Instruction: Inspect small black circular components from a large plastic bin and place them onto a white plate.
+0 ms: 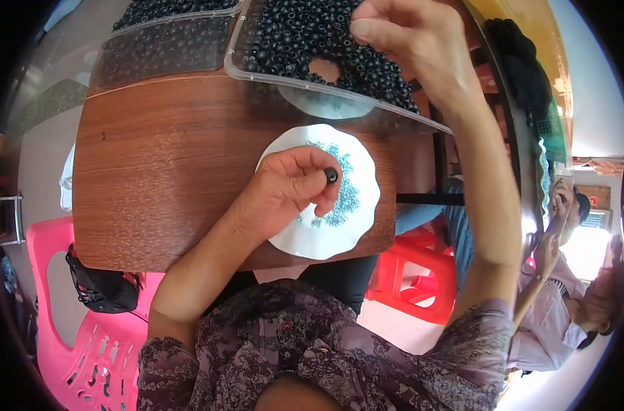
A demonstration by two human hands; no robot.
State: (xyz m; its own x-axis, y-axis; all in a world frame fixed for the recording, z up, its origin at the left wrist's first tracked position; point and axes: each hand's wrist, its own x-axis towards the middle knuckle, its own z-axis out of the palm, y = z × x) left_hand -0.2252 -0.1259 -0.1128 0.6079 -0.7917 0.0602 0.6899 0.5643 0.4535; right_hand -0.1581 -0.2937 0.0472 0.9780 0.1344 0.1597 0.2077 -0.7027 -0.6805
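Observation:
My left hand (288, 188) rests over a white scalloped paper plate (356, 226) and pinches a small black ring-shaped bead (331, 175) between thumb and fingers. The plate carries a scatter of tiny teal beads (342, 198). My right hand (408, 41) reaches up over a clear plastic tray (257, 68) heaped with several black beads (291, 34), fingers curled together above the pile; whether it holds a bead cannot be told.
A second clear tray (164, 48) of black beads lies at the table's far left. The wooden table (161, 164) sits over a pink plastic chair (86, 342) with a black bag (103, 288), and a red stool (414, 281). Another person (565, 294) sits at right.

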